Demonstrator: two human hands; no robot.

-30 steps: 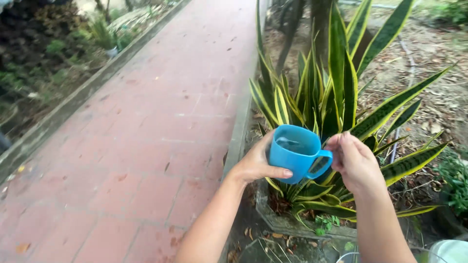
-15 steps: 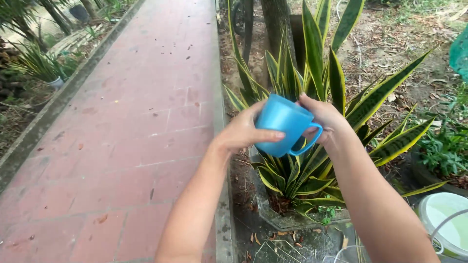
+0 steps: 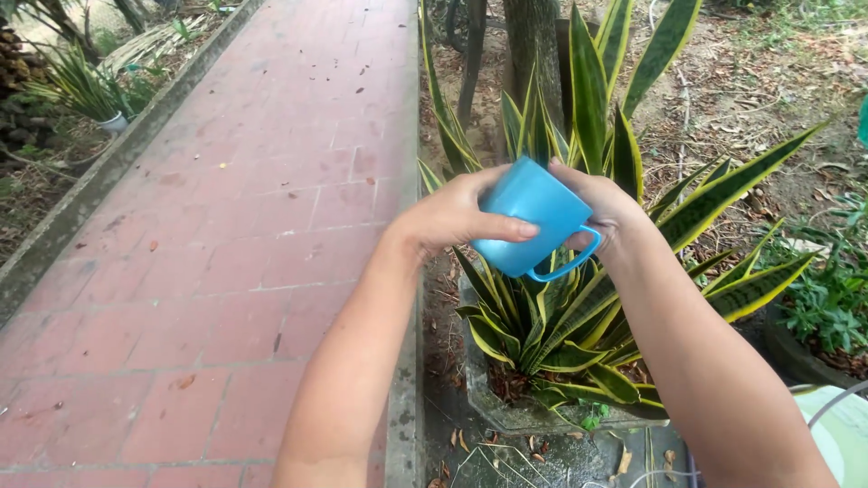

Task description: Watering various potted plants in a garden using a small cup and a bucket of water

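Blue mug (image 3: 533, 217) held in both my hands, tipped away from me, mouth facing far side, above snake plant (image 3: 579, 271). My left hand (image 3: 452, 217) wraps mug body, thumb lying across near side. My right hand (image 3: 601, 206) closed on far side by handle. Plant sits in grey concrete planter (image 3: 506, 411), right of red brick path (image 3: 235, 226).

Both arms stretched forward, hands raised together.
Left hand (image 3: 452, 217) curls its thumb forward; right hand (image 3: 604, 210) faces it, fingers bent.

Red brick path (image 3: 271, 208), white bucket (image 3: 845, 434)
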